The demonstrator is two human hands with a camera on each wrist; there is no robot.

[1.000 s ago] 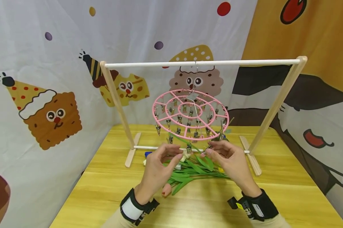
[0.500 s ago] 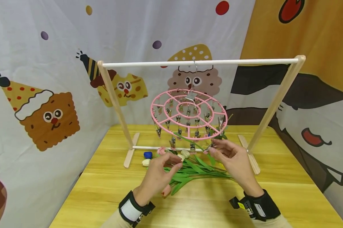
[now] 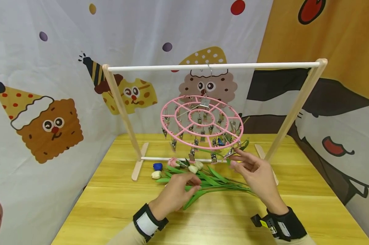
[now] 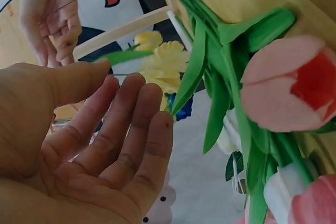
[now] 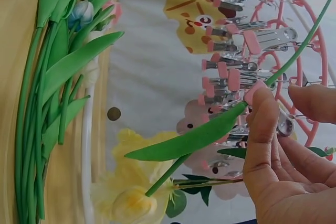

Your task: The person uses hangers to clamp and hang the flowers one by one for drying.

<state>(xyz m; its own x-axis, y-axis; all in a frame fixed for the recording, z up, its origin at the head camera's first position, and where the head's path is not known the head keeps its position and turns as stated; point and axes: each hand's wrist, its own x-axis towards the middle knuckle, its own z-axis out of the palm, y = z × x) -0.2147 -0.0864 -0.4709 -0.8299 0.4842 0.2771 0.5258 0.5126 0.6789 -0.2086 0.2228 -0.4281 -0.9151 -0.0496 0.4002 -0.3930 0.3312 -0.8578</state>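
Observation:
A pink round clip hanger (image 3: 202,147) hangs from the white rod with many metal clips. My right hand (image 3: 256,172) is beside its right front rim, the index finger touching a pink-tipped clip (image 5: 255,94) while the thumb stands apart. That clip bites a green tulip stem (image 5: 302,51); the leaf (image 5: 194,137) and a yellow tulip head (image 5: 134,205) hang below it in the right wrist view. My left hand (image 3: 179,190) is low over the bunch of artificial tulips (image 3: 213,182), its relaxed fingers holding nothing. A pink tulip (image 4: 286,85) lies close by in the left wrist view.
A wooden stand (image 3: 120,98) with a white top rod (image 3: 159,68) spans the table (image 3: 110,204). Blue (image 3: 157,166) and white (image 3: 156,174) tulip heads lie left of the bunch. A cartoon-printed curtain (image 3: 80,34) hangs behind.
My left hand has moved down and away from the hanger. The hanger has turned a little, and my right hand has loosened from the clip that holds the stem.

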